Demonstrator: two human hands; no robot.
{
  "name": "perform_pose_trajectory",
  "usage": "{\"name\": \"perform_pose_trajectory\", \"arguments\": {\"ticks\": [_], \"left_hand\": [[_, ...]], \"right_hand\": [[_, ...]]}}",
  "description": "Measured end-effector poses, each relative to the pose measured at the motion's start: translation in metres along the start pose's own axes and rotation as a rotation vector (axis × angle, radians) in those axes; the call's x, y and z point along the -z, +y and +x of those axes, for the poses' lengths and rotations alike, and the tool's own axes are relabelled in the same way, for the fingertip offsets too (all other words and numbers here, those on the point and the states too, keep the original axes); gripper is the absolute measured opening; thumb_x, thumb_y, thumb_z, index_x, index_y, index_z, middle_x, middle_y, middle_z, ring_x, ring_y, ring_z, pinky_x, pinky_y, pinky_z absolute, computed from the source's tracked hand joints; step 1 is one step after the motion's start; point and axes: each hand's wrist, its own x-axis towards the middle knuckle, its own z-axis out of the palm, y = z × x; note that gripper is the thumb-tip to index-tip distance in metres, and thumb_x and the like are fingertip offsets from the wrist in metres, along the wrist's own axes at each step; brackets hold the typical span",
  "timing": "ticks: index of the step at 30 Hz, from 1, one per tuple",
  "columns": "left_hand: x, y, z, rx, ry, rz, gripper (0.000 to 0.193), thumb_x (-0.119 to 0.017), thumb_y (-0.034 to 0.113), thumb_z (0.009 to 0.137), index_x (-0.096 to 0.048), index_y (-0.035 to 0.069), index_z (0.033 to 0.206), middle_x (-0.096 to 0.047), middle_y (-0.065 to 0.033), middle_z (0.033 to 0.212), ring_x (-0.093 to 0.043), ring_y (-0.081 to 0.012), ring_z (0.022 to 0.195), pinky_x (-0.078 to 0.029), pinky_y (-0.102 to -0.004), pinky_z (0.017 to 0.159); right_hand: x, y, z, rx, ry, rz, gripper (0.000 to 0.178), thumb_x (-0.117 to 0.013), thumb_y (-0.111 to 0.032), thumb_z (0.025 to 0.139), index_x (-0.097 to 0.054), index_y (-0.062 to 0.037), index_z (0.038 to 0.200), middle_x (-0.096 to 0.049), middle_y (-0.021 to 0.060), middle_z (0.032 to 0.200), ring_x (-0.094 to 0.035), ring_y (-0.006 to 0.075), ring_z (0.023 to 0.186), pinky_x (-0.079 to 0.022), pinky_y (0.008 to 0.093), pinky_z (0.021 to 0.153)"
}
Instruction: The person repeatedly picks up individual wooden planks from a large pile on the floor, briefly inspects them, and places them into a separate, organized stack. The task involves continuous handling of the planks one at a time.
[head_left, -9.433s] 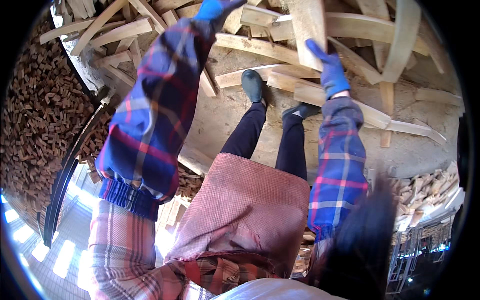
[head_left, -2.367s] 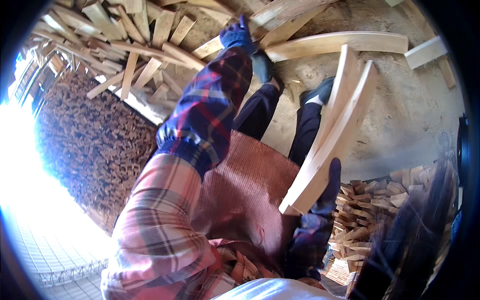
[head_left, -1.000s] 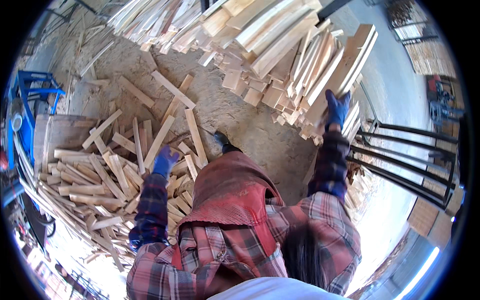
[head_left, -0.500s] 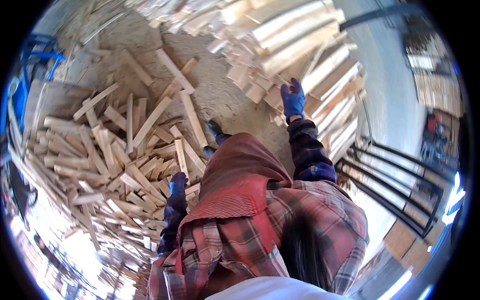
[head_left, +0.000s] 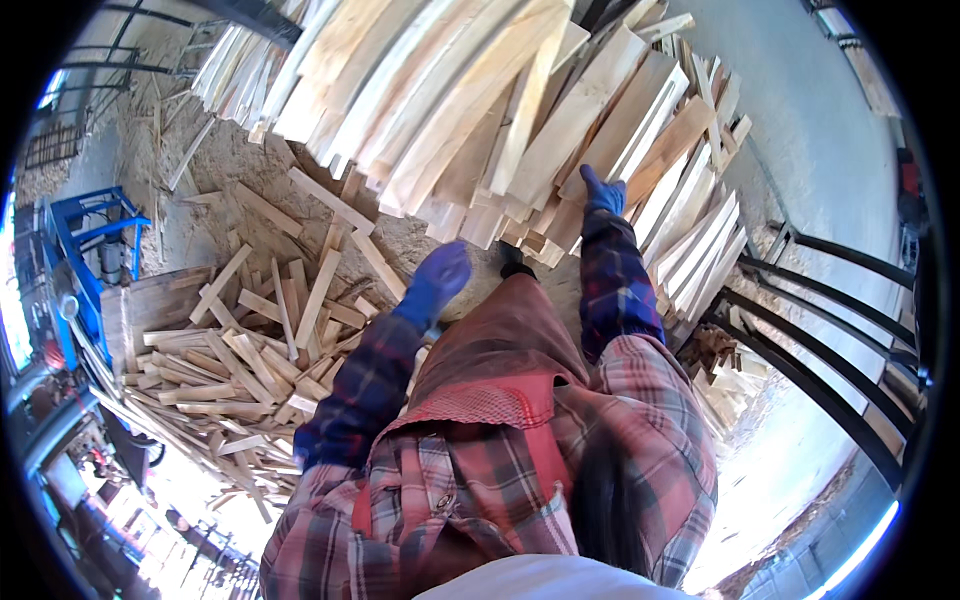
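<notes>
A large stack of pale wooden boards (head_left: 430, 150) spreads across the far side, their ends toward me. My right hand (head_left: 603, 190), in a blue glove, is at the near ends of these boards, thumb held apart from the fingers. It seems to touch a board, with nothing plainly gripped. My left hand (head_left: 438, 278), also blue-gloved and a little blurred, hovers in front of the stack, left of my apron (head_left: 500, 340). Its fingers look loosely stretched out and nothing shows in them.
On the left lies a loose heap of short wood strips (head_left: 250, 370). A blue metal frame (head_left: 100, 235) stands beyond it. Black metal bars (head_left: 820, 370) run along the right, near the stack. Sawdust and scattered strips cover part of the floor (head_left: 210, 165).
My view has turned toward the board stack, which fills more of it. My left hand has moved from beside the loose heap forward and right. The right hand remains at the stack.
</notes>
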Motion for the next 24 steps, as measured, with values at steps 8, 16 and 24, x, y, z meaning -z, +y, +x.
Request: {"name": "perform_pose_trajectory", "arguments": {"ticks": [8,16,24], "left_hand": [[-0.152,0.044,0.187,0.417,-0.079,-0.120,0.049,-0.067,0.018,0.085,-0.050,0.000,0.128,-0.062,-0.0097,0.109,-0.058,-0.0160,0.100,-0.047,-0.0270,0.086],[-0.236,-0.074,0.190,0.647,0.019,-0.245,0.051,-0.066,0.025,0.081,-0.052,-0.005,0.120,-0.062,-0.0142,0.106,-0.059,-0.0240,0.092,-0.047,-0.0326,0.083],[-0.237,-0.040,0.200,0.900,0.045,-0.338,0.063,-0.078,0.034,0.074,-0.055,-0.004,0.119,-0.064,-0.0127,0.105,-0.060,-0.0239,0.090,-0.050,-0.0327,0.074]], "right_hand": [[0.113,0.000,-0.015,-0.060,-0.272,0.761,0.053,-0.081,-0.019,0.070,-0.056,0.0027,0.111,-0.063,0.0113,0.101,-0.060,0.0205,0.087,-0.049,0.0318,0.076],[0.179,0.117,0.061,0.020,0.002,-0.290,0.066,-0.073,-0.028,0.076,-0.048,0.0038,0.128,-0.056,0.0194,0.122,-0.055,0.0279,0.110,-0.043,0.0375,0.094],[0.080,0.041,0.022,0.103,-0.162,0.475,0.048,-0.071,-0.017,0.082,-0.053,0.0014,0.123,-0.060,0.0100,0.112,-0.057,0.0172,0.097,-0.048,0.0296,0.083]]}}
